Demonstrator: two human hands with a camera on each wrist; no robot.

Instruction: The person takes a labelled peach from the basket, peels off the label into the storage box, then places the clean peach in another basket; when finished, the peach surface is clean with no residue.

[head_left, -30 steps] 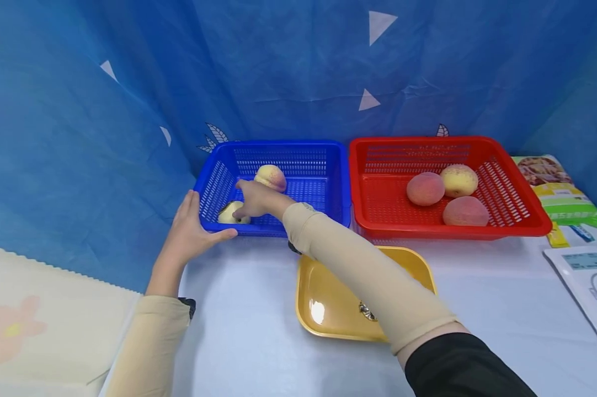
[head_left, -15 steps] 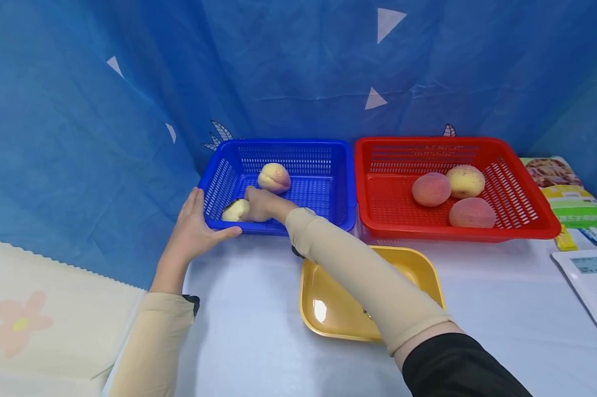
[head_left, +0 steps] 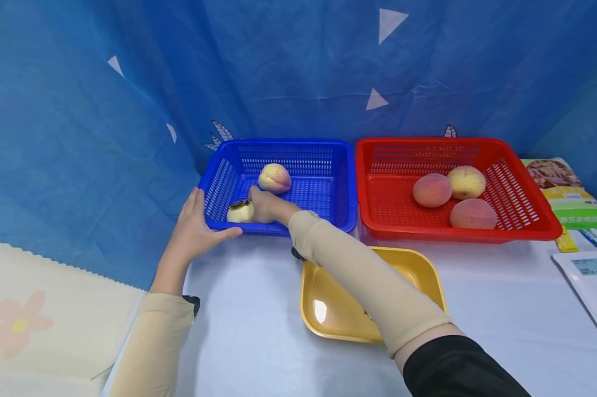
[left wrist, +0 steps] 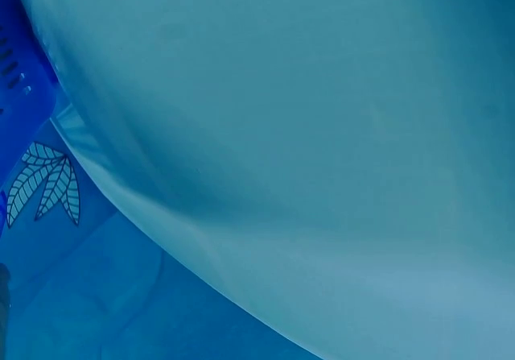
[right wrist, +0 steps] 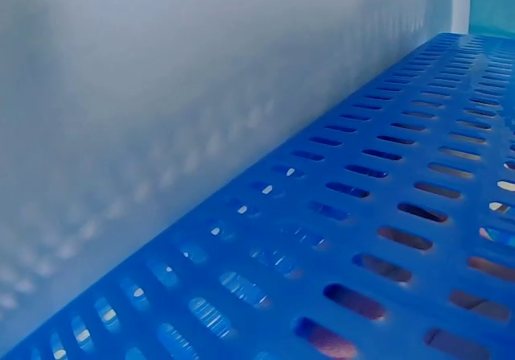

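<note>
My right hand (head_left: 267, 206) reaches down into the blue basket (head_left: 345, 165). Its knuckles are bent, right beside a pale yellow round fruit (head_left: 240, 214) with a dark patch on top. The fingertips are hidden, so I cannot tell whether they grip this fruit. Behind the hand a yellow-and-pink peach (head_left: 275, 178) lies on the basket floor. My left hand (head_left: 194, 231) rests at the basket's front left corner, fingers straight along the end wall and thumb stretched by the front rim. In the right wrist view, the basket's slotted wall (right wrist: 362, 183) fills the lower right.
A red basket (head_left: 482, 234) with two reddish peaches (head_left: 431, 190) and a yellow one (head_left: 467, 182) stands to the right. The right forearm crosses over a gold tray (head_left: 323, 331). Food packets (head_left: 571, 204) and a white card (head_left: 593, 281) lie at far right.
My right hand, spread over the pale fruit a second ago, has lowered and bent beside it. That fruit has shifted slightly right and turned, its dark patch now facing up. The left hand keeps its place.
</note>
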